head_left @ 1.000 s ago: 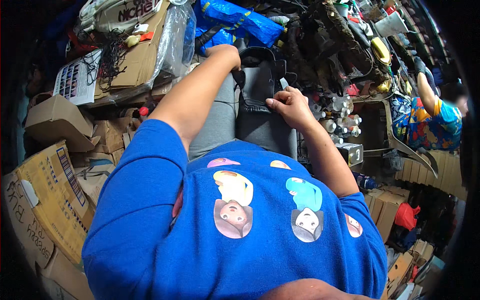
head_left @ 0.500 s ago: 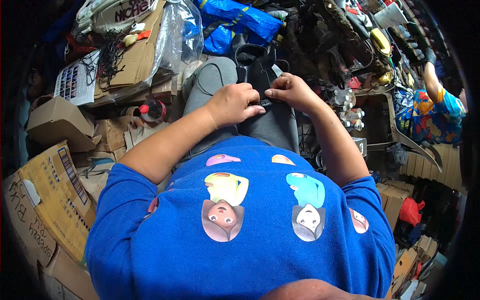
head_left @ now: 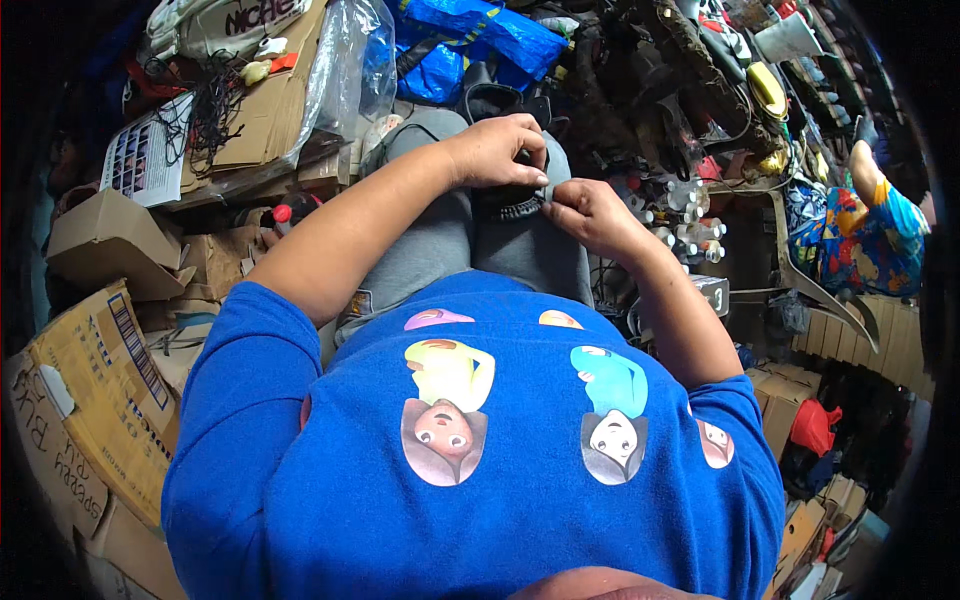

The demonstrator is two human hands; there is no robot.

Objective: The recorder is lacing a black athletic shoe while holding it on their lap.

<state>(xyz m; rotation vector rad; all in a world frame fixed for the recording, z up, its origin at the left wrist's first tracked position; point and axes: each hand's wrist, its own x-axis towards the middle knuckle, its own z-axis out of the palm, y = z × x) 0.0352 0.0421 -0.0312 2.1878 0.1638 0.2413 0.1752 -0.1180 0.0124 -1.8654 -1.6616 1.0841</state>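
Observation:
On my lap lies a black shoe point(head_left: 515, 208), its ridged edge toward me; my hands and wrist hide much of it. My left hand point(head_left: 500, 152) reaches across its top, thumb and fingers curled together in a pinch near the shoe's right side. Just to the right, my right hand point(head_left: 592, 214) is closed, thumb against forefinger, close to the left fingertips. Something small and pale shows between the two hands, too small to name. Beyond my left hand, a dark rounded opening point(head_left: 490, 100) shows above my knees.
Cardboard boxes point(head_left: 115, 245) and a bottle with a red cap point(head_left: 283, 213) stand at left. A blue bag point(head_left: 480, 40) lies ahead. Several small clear bottles point(head_left: 700, 235) stand at right, near a metal frame point(head_left: 800, 270). Another person in a colourful shirt point(head_left: 870, 240) is at far right.
My left hand has moved forward and right over the shoe. My right hand has come slightly down and right. The shoe's ridged edge now shows more.

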